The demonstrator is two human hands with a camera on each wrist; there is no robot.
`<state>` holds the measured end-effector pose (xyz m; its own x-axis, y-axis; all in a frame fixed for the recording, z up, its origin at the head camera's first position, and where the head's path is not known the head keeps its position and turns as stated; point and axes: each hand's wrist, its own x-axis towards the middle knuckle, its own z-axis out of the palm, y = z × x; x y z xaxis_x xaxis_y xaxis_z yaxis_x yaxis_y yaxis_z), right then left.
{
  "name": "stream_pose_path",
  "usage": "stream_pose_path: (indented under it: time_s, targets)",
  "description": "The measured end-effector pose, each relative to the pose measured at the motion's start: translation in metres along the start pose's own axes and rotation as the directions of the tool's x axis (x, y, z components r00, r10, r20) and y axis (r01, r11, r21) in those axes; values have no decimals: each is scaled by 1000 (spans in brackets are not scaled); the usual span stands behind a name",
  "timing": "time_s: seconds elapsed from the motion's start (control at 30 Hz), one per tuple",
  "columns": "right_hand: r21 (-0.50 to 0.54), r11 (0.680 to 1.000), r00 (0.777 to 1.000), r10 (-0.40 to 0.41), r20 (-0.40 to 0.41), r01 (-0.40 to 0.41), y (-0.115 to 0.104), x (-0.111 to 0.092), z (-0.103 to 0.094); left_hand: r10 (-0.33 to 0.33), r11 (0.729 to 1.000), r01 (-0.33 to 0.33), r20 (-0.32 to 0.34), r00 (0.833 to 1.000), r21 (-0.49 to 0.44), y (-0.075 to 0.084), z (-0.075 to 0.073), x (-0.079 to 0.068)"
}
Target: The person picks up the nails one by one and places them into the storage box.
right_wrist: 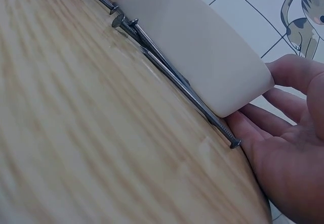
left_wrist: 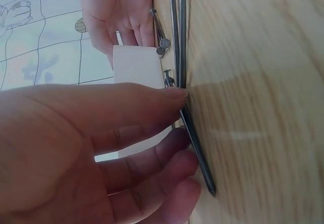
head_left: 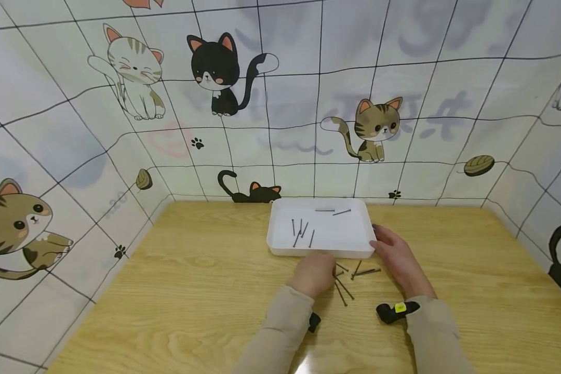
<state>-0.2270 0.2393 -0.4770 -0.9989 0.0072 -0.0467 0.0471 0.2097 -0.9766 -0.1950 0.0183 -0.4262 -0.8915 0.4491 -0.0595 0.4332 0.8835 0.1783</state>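
Note:
My left hand (head_left: pixel 312 272) is at the near side of the white tray, low over the table. In the left wrist view its thumb and curled fingers pinch a dark steel nail (left_wrist: pixel 198 150), its point sticking out below them. More nails (head_left: pixel 343 291) lie loose beside this hand. With my right hand (head_left: pixel 397 254) I hold the white plastic tray (head_left: pixel 320 253) at its right end, thumb near the rim and fingers round the corner, as the right wrist view shows. Inside the tray several nails (head_left: pixel 311 238) lie scattered.
Between the hands and close to the tray's front wall, other nails (right_wrist: pixel 172 75) lie crossed on the wooden table (head_left: pixel 191 291). A cat-patterned sheet (head_left: pixel 294 145) stands behind and along both sides. Each wrist wears a black camera strap (head_left: pixel 395 311).

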Motion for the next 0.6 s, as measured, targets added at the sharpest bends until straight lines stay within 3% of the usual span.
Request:
stream_pose_path:
  time_s: [0.33,0.6]
  targets:
    - [-50,999,1000,-13,-10,13,-1,2,-1,-9,1000,9,-12,1000,-12,4,0,1]
    - [-79,997,1000,-17,1,17,0,-1,-1,-26,1000,26,27,999,4,4,3,-1]
